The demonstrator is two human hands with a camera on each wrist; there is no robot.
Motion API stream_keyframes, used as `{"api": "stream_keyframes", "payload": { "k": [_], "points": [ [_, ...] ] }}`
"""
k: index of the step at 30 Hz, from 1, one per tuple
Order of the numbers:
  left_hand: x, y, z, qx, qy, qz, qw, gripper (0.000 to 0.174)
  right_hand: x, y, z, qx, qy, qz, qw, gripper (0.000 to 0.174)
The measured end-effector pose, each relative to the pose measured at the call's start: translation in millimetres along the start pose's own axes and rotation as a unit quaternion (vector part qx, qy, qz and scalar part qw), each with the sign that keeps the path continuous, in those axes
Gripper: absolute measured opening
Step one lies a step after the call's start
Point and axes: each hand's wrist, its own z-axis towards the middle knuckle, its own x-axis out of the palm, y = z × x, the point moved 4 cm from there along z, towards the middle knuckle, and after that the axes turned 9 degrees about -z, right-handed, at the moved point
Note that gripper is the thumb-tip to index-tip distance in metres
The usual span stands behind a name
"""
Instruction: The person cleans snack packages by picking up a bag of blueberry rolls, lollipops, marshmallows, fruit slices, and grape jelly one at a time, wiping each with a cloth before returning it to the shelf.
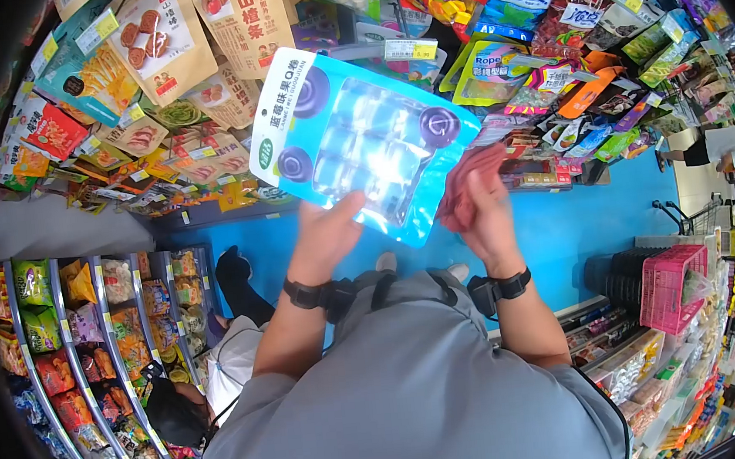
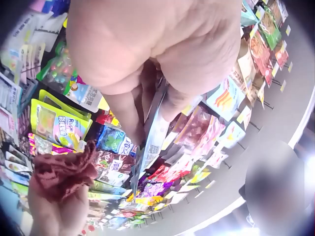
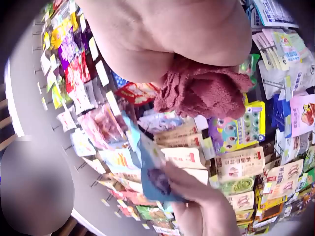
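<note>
Head view: the left hand (image 1: 326,235) pinches the blue pouch (image 1: 373,146), near twelve o'clock, by its lower edge; the right hand (image 1: 490,226), at three, grips a red cloth (image 1: 470,184). That one-sided pinch could let the pouch tip (the cloth might drag it), brushing hanging packets (image 1: 484,64) beyond, between one and two.

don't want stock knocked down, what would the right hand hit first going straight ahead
Likely the yellow-green Rope packet on display ahead, or one beside it; the red cloth in the right hand would touch first. Depth is hard to judge here.
</note>
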Motion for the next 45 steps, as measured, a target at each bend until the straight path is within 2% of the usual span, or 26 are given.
{"api": "stream_keyframes", "payload": {
  "k": [1,5,6,8,11,13,15,17,19,22,23,24,27,29,32,36,37,40,43,45],
  "points": [
    [-0.1,0.5,-3.1,-0.011,0.007,0.006,1.0,0.059,-3.0,4.1,2.5,-0.022,0.003,0.024,0.999,0.031],
    [2.1,16.3,-9.5,-0.063,0.024,0.052,0.996,0.062,9.2,-9.2,-6.7,0.08,0.018,0.23,0.97,0.058],
    [1.9,24.8,-9.0,-0.078,0.015,0.081,0.994,0.063,17.4,-16.2,-6.2,0.07,0.035,0.216,0.973,0.068],
    [4.3,39.7,-4.0,-0.103,-0.018,0.114,0.988,0.07,28.6,-17.0,-10.4,0.047,0.067,0.235,0.969,0.068],
    [17.3,40.7,0.0,-0.006,-0.044,0.242,0.969,0.074,31.5,-14.8,-15.7,0.037,0.1,0.228,0.968,0.071],
    [8.9,44.1,-7.7,0.061,-0.131,0.373,0.917,0.085,30.9,-11.1,-19.8,0.035,0.118,0.224,0.967,0.069],
    [2.3,47.8,-8.0,0.097,-0.114,0.465,0.872,0.098,23.7,-14.0,-21.9,0.041,0.095,0.147,0.984,0.069],
    [-1.1,48.8,-4.7,0.101,0.005,0.523,0.846,0.114,18.8,-20.0,-23.1,0.022,0.056,0.093,0.994,0.069],
    [12.7,56.0,-9.3,0.055,0.091,0.492,0.864,0.115,29.9,-26.9,-22.9,-0.021,0.003,0.065,0.998,0.069],
    [29.8,64.6,-7.4,0.043,0.145,0.379,0.913,0.113,32.0,-19.6,-25.1,-0.133,0.043,-0.153,0.978,0.079],
    [34.1,65.2,-6.3,0.048,0.15,0.329,0.931,0.112,29.4,-13.4,-27.5,-0.186,0.057,-0.266,0.944,0.08],
    [43.5,61.2,-8.4,0.033,0.139,0.319,0.937,0.101,30.4,-3.6,-30.2,-0.242,0.059,-0.37,0.895,0.082],
    [36.7,58.3,-9.0,-0.045,0.083,0.29,0.952,0.085,29.3,4.4,-33.3,-0.296,0.045,-0.528,0.794,0.08],
    [25.8,61.8,-10.3,-0.051,0.065,0.277,0.957,0.077,29.5,9.4,-33.7,-0.292,0.038,-0.561,0.773,0.078],
    [-5.2,77.1,-16.6,-0.1,0.018,0.183,0.978,0.07,27.1,16.9,-33.0,-0.289,0.031,-0.612,0.735,0.076],
    [-8.7,74.4,-24.2,-0.16,0.002,0.037,0.986,0.06,25.1,26.0,-34.9,-0.291,0.024,-0.671,0.682,0.072],
    [-6.3,73.8,-24.3,-0.155,0.0,0.037,0.987,0.06,25.0,26.6,-35.4,-0.293,0.02,-0.687,0.665,0.071],
    [-0.9,71.4,-22.6,-0.15,0.001,0.03,0.988,0.06,23.2,26.7,-35.8,-0.293,-0.023,-0.709,0.642,0.066],
    [0.6,69.6,-20.5,-0.16,0.011,0.016,0.987,0.061,22.3,25.2,-33.1,-0.27,0.004,-0.662,0.699,0.063],
    [1.0,70.9,-19.3,-0.159,0.0,0.022,0.987,0.061,23.9,25.5,-32.0,-0.27,0.015,-0.643,0.716,0.062]
  ]
}}
